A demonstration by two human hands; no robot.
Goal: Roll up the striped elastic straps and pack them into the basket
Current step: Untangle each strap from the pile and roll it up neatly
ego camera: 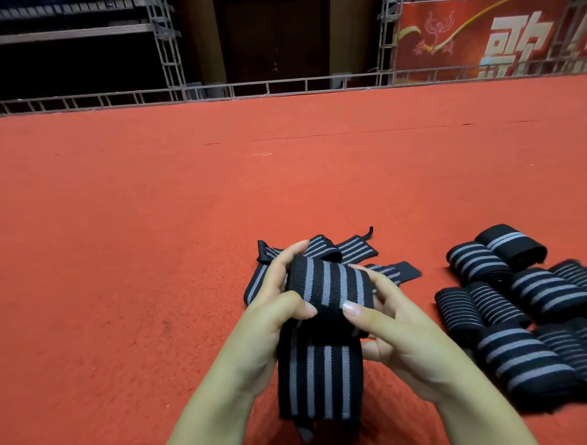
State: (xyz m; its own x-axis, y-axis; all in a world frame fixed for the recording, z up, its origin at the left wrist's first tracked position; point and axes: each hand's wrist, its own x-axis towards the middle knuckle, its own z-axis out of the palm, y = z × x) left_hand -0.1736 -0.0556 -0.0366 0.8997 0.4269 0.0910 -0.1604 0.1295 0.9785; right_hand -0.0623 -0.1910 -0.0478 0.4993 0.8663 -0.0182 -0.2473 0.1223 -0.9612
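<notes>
Red carpet [135, 233] covers the floor left of, beyond and under both hands, with a seam running across it farther out. A metal truss rail [223, 88] bounds its far edge; past that, dark tiered seating [66, 21] at far left and a red banner [491, 39] at far right. The left hand [265, 321] and the right hand [401, 339] both grip a partly rolled striped strap [329, 290], thumbs pressed on the roll (its loose tail hangs between the wrists). Just beyond the fingers lie unrolled straps [357, 249]. Right of the right hand, finished rolls [522, 307] are clustered on the carpet.
</notes>
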